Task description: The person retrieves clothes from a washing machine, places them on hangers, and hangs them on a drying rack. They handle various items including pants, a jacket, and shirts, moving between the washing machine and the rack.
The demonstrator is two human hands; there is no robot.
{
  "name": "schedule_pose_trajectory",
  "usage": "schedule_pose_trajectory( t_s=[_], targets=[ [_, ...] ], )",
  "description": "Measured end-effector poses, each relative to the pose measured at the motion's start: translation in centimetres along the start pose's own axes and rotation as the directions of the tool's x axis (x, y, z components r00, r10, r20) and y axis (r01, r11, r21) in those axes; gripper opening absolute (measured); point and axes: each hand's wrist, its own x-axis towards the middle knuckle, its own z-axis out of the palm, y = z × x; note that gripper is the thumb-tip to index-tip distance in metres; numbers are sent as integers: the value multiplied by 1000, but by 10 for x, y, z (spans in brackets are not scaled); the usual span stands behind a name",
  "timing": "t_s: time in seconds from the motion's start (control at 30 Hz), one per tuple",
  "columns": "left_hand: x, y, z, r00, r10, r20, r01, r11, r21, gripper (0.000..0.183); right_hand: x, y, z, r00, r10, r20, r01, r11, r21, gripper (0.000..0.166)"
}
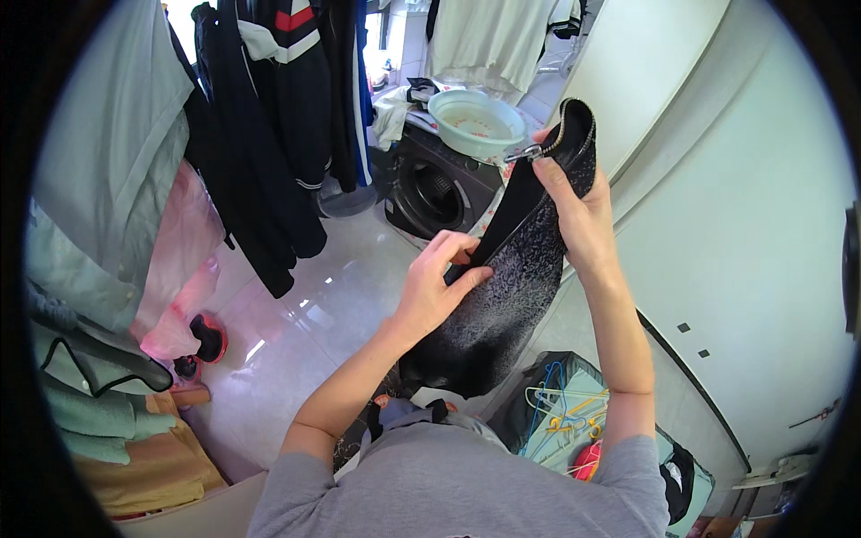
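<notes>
A black-and-grey speckled fabric item (514, 289) with a zip hangs in front of me, its lower end near my lap. My right hand (578, 208) grips its upper part, thumb close to a shiny metal piece (525, 155) that looks like the zip pull. Metal zip teeth (592, 128) curve around the top fold. Lower down, my left hand (447, 279) pinches the item's edge between thumb and fingers. Between the hands, a plain black inner side shows. The fingers behind the fabric are partly hidden.
Clothes (269, 134) hang at the left, above a tiled floor (296, 323). Ahead, a pale basin (477, 124) sits on a dark front-loading washing machine (437, 191). Several clothes hangers (565, 410) lie near my right elbow. A white panel (733, 269) stands at the right.
</notes>
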Motion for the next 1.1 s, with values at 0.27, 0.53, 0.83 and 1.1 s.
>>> schedule_pose_trajectory(
  t_s=[0.27, 0.53, 0.83, 1.1],
  targets=[
    [26, 3, -20, 989, -89, 117, 135, 865, -483, 9, -20, 13, -73, 990, -111, -93, 103, 991, -79, 20],
    [96, 87, -3, 891, 444, 96, -446, 895, 1, 10, -61, 2, -110, 982, -188, 20, 172, 848, -502, 90],
    [86, 48, 5, 877, 306, 371, -367, 924, 106, 30, -43, -3, -88, 945, -323, 47, 296, 786, -542, 32],
    [31, -125, -46, 891, -303, 339, 272, 952, 137, 22, -25, 18, -98, 963, -268, -22, 190, 736, -649, 32]
  ],
)
